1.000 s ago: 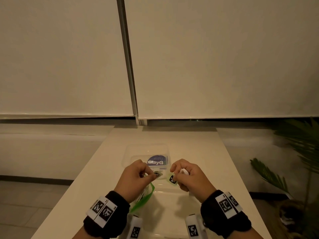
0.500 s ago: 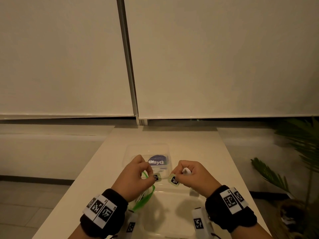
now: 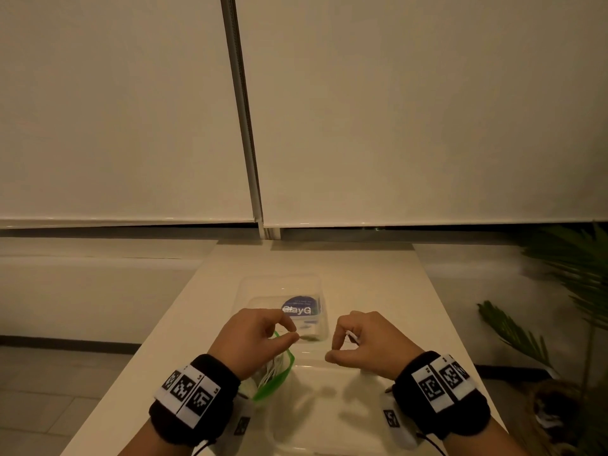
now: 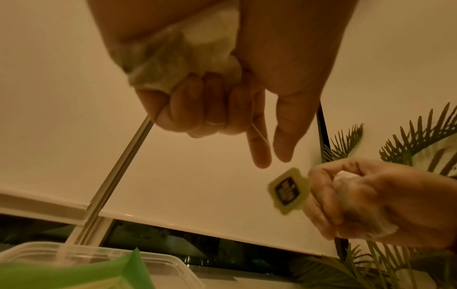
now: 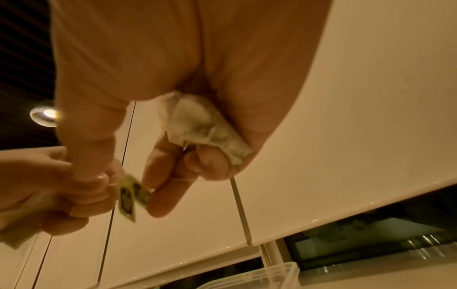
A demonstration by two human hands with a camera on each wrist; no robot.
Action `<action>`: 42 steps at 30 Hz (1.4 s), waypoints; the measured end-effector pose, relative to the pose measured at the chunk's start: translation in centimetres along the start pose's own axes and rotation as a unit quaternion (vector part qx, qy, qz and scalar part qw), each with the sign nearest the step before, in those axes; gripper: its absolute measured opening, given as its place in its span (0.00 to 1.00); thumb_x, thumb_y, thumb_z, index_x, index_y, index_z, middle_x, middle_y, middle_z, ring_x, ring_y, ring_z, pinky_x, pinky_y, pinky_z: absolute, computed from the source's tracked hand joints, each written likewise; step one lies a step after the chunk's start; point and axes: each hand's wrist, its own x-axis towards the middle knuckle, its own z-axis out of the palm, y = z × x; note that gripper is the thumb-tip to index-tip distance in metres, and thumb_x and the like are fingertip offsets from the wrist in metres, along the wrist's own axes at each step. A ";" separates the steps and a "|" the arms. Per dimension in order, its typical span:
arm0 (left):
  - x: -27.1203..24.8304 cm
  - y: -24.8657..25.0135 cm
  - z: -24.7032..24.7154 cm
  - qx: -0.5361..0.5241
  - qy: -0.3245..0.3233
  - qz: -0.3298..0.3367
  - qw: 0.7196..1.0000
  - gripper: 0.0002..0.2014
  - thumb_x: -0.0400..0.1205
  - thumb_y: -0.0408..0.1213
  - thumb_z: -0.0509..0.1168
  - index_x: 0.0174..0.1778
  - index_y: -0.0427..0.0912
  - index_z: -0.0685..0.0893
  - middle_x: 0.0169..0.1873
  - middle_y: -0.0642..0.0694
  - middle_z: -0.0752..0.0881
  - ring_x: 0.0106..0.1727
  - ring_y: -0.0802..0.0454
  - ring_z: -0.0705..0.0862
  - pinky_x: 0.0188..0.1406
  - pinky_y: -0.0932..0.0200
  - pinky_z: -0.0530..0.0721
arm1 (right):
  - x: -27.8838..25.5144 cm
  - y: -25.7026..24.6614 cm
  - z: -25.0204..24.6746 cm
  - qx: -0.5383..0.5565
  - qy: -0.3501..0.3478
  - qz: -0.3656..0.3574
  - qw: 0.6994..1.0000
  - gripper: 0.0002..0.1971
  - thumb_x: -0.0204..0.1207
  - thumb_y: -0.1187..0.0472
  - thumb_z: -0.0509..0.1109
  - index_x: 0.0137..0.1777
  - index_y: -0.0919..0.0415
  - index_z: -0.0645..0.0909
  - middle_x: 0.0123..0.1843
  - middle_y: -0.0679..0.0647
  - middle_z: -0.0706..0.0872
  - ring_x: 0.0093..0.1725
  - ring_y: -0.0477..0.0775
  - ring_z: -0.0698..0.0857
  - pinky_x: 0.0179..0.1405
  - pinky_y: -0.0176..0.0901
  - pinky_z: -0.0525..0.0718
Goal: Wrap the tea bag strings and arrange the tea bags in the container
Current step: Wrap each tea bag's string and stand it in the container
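Note:
My left hand (image 3: 292, 337) curls round a white tea bag (image 4: 190, 52); its thin string (image 4: 259, 133) runs out between forefinger and thumb. My right hand (image 3: 334, 348) grips a second tea bag (image 5: 205, 127) in its curled fingers. Small green tags (image 5: 131, 197), blurred, hang by its thumb and forefinger, close to the left hand's fingers. One tag (image 4: 289, 190) shows beside the right hand in the left wrist view. The clear plastic container (image 3: 279, 279) with a blue label stands on the table just beyond both hands. In the head view both tea bags are almost hidden inside the fists.
A green pouch (image 3: 276, 376) lies under my left hand. A clear plastic lid or tray (image 3: 329, 422) lies on the white table (image 3: 204, 311) beneath my wrists. A leafy plant (image 3: 575, 274) stands to the right of the table. White roller blinds hang behind.
My hands have drawn apart, the right one moving to the right. The two tags seen between the fingertips earlier no longer show in the head view.

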 end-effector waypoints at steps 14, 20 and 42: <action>-0.4 2.0 2.4 -0.198 0.085 0.020 0.976 0.05 0.75 0.46 0.75 0.35 0.52 0.89 0.17 0.55 0.67 0.23 0.59 0.63 0.26 0.64 0.64 | 0.7 -1.3 0.9 0.150 0.069 -0.019 0.986 0.06 0.77 0.61 0.73 0.38 0.56 0.86 0.39 0.47 0.88 0.42 0.41 0.84 0.48 0.36 0.79; -0.9 2.4 2.5 -0.259 0.073 0.001 0.963 0.21 0.62 0.56 0.78 0.35 0.41 0.84 0.19 0.55 0.62 0.25 0.54 0.59 0.28 0.59 0.62 | 0.5 -1.6 0.5 0.150 0.095 -0.023 0.984 0.12 0.77 0.63 0.71 0.33 0.49 0.81 0.33 0.42 0.82 0.35 0.40 0.77 0.39 0.37 0.76; -1.6 4.7 0.1 -0.115 0.171 0.153 0.966 0.13 0.72 0.56 0.70 0.43 0.52 0.90 0.23 0.63 0.75 0.24 0.60 0.68 0.26 0.71 0.67 | -1.7 -3.3 -2.3 0.020 0.177 -0.088 0.980 0.10 0.75 0.56 0.75 0.34 0.56 0.81 0.32 0.46 0.80 0.35 0.45 0.77 0.33 0.31 0.70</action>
